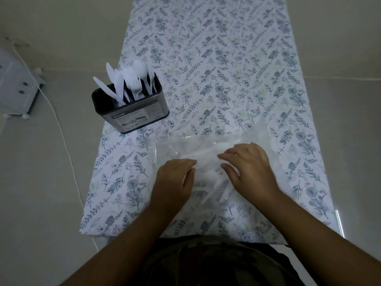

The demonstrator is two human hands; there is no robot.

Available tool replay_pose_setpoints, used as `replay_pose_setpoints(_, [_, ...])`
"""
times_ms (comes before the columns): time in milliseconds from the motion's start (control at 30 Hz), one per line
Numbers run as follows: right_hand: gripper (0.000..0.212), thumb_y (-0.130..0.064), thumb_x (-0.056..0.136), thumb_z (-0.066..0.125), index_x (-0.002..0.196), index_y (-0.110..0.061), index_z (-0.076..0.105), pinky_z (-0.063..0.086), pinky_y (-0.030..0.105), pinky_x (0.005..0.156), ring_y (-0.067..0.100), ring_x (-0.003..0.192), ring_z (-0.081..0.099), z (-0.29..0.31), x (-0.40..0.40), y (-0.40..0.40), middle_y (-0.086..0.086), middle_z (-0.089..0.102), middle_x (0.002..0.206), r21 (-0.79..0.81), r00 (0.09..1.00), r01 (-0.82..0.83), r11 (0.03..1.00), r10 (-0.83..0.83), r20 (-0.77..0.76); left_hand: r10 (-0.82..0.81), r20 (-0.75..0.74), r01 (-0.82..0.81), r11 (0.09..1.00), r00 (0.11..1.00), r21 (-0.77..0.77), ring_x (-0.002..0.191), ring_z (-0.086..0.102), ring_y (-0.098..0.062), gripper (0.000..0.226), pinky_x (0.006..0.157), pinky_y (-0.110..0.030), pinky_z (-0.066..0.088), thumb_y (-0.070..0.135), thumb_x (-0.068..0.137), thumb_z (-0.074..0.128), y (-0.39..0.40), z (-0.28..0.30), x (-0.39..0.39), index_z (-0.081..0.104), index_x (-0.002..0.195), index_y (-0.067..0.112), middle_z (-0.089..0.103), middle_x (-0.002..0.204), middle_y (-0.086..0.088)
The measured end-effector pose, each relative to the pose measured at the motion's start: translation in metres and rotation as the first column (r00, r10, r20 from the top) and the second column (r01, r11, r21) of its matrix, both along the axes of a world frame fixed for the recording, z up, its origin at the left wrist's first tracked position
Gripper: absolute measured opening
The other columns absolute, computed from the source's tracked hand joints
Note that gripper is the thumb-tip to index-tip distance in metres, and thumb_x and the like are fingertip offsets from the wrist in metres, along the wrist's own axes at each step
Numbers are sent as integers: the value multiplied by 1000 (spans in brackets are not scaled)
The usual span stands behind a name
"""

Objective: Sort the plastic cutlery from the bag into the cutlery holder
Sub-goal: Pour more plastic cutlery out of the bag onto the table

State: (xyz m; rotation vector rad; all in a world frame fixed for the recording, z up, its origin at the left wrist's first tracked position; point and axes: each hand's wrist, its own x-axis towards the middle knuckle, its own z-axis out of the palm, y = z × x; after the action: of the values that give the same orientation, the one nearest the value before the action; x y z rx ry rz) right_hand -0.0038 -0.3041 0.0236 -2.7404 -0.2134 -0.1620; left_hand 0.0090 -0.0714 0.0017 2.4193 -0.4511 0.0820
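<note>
Both hands rest loosely spread on the clear crinkly plastic bag (208, 153), the left hand (175, 178) and right hand (247, 168) gripping nothing, white plastic cutlery (210, 178) lying between them. Best pin the film with one and draw out a single piece; the dark rectangular metal cutlery holder (132, 110) stands beyond the left hand, already part-filled

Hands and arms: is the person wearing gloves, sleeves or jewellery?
No. The left hand and right hand are bare, with no gloves, rings, watch or bracelets showing. Both forearms are uncovered up to the picture's edge, so no sleeves appear. Below them shows a dark camouflage-patterned garment.
</note>
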Motion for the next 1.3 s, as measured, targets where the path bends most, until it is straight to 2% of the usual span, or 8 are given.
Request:
replay_pose_setpoints(133, [30, -37, 97, 50, 104, -27, 77, 37, 39, 94, 27, 92, 60, -7, 0, 2, -8, 71, 94, 8, 999, 40, 999, -40, -19, 3, 8, -3, 997, 1000, 72, 115, 59, -19, 30, 102, -39, 43, 21, 95, 58, 13, 6, 1, 69, 122, 13, 69, 119, -1])
replay_pose_setpoints(300, [17, -29, 92, 64, 104, -25, 75, 22, 27, 83, 27, 90, 57, 8, 8, 10, -8, 69, 85, 99, 999, 43, 994, -46, 23, 87, -84, -86, 996, 993, 14, 114, 55, -16, 29, 101, -44, 44, 19, 101, 47, 27, 0, -6, 64, 124, 15, 65, 117, 0])
replay_pose_setpoints(467, [11, -26, 93, 66, 96, -25, 77, 23, 28, 85, 23, 89, 56, 32, 10, 14, -9, 67, 81, 76, 989, -17, 997, 6, 146, 116, -105, -125, 988, 988, -87, 116, 52, -13, 29, 104, -31, 41, 16, 102, 46, 21, 2, -11, 63, 125, 13, 63, 119, -1])
replay_pose_setpoints(567, [10, -23, 92, 69, 94, -26, 78, 22, 31, 86, 23, 91, 56, 33, 5, 10, -10, 68, 83, 83, 986, -31, 996, 16, 168, 73, -96, -80, 994, 993, -70, 115, 54, -16, 29, 103, -29, 42, 17, 101, 50, 20, 0, -13, 65, 125, 11, 66, 118, -3])
replay_pose_setpoints(700, [12, -19, 91, 72, 96, -26, 80, 20, 32, 87, 20, 92, 53, 43, 1, 8, -9, 70, 88, 60, 968, -51, 997, 34, 251, 35, -79, -40, 997, 996, -63, 113, 57, -17, 29, 102, -16, 35, 19, 101, 53, 19, -3, -15, 66, 125, 10, 68, 117, -3])
replay_pose_setpoints(900, [14, -18, 90, 72, 96, -27, 81, 21, 33, 85, 21, 90, 50, 49, 0, 11, -8, 70, 88, 58, 962, -71, 996, 53, 270, 0, -63, -4, 998, 998, -67, 108, 59, -20, 31, 101, -12, 33, 23, 100, 51, 14, -5, -22, 67, 122, 9, 69, 114, -6])
replay_pose_setpoints(1167, [14, -18, 90, 75, 97, -29, 80, 25, 35, 84, 22, 92, 53, 45, -5, 5, -11, 68, 90, 67, 983, -53, 996, 40, 178, 3, -50, -7, 997, 999, -75, 103, 61, -20, 30, 96, -22, 41, 26, 99, 52, 15, -4, -21, 70, 115, 8, 71, 108, -5])
replay_pose_setpoints(1300, [12, -21, 91, 74, 97, -29, 79, 21, 30, 87, 22, 96, 52, 42, -2, -2, -11, 67, 90, 72, 995, -18, 997, 11, 98, 4, -36, -7, 997, 999, -73, 101, 64, -22, 27, 90, -37, 50, 25, 98, 56, 13, -7, -19, 71, 114, 9, 72, 106, -5])
